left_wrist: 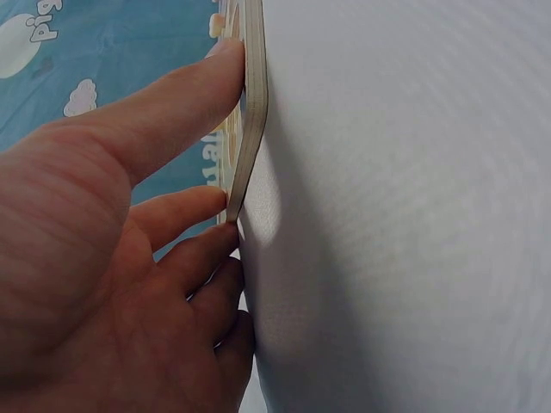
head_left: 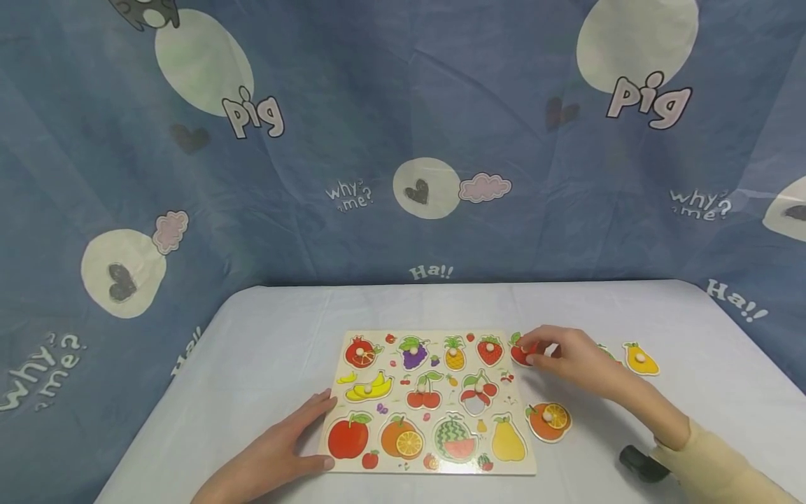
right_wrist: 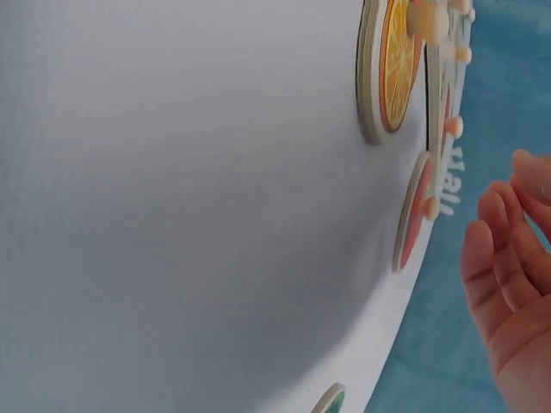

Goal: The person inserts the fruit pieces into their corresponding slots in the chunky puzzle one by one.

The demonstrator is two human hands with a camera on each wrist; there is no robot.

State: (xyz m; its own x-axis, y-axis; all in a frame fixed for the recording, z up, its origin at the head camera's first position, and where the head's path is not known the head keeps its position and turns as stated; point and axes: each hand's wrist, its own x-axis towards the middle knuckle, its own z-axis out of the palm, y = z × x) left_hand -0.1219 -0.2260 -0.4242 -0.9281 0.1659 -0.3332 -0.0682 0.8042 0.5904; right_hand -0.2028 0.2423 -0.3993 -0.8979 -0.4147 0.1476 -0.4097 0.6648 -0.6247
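Head view: left hand (head_left: 273, 451), thumb and fingers spread apart, rests against the left edge of the puzzle board (head_left: 397, 402), lower centre, presumably steadying it, while right hand (head_left: 576, 358), fingers apart, seemingly gripping nothing (fingertips partly hide contact), hovers by red piece (head_left: 520, 356), lower right.

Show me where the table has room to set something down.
Bare: the table left of the board and left hand; the strip between the board's far edge and blue cloth; and the patch right of the loose yellow piece. Crowded: just right of the board, with loose red piece, loose orange piece, right hand and black object.
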